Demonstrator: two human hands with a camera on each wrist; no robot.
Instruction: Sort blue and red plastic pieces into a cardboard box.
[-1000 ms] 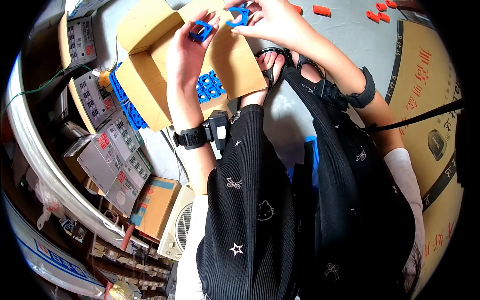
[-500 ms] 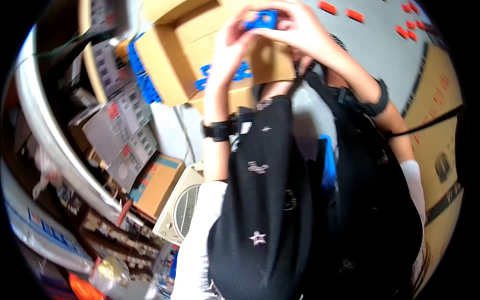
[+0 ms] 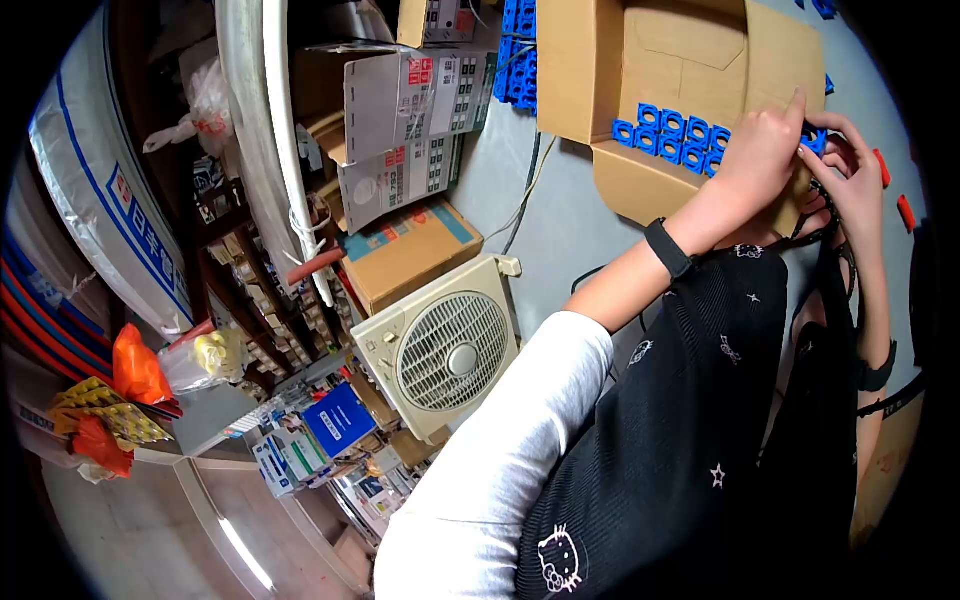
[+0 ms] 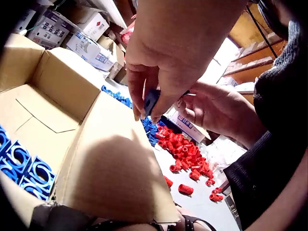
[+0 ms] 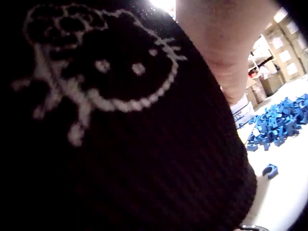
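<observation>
Both hands meet above the flap of an open cardboard box (image 3: 575, 70). My left hand (image 3: 762, 155) pinches a blue clip (image 4: 152, 100), seen in the left wrist view between thumb and fingers. My right hand (image 3: 852, 185) has its thumb and fingers curled at blue plastic (image 3: 815, 141) beside the left fingertips; whether this is one clip or two joined cannot be told. Rows of blue clips (image 3: 672, 128) stand inside the box. In the right wrist view dark trouser fabric hides most of the right hand's work.
Loose blue clips (image 5: 279, 122) lie heaped on the floor, near a pile of red pieces (image 4: 185, 151). More blue clips (image 3: 517, 60) stand beside the box. A box fan (image 3: 450, 350), cartons (image 3: 405, 255) and crowded shelves are on the left.
One second ago the hands were apart, each with a blue clip; they have come together. The head view has swung left, bringing the fan and shelves further into view.
</observation>
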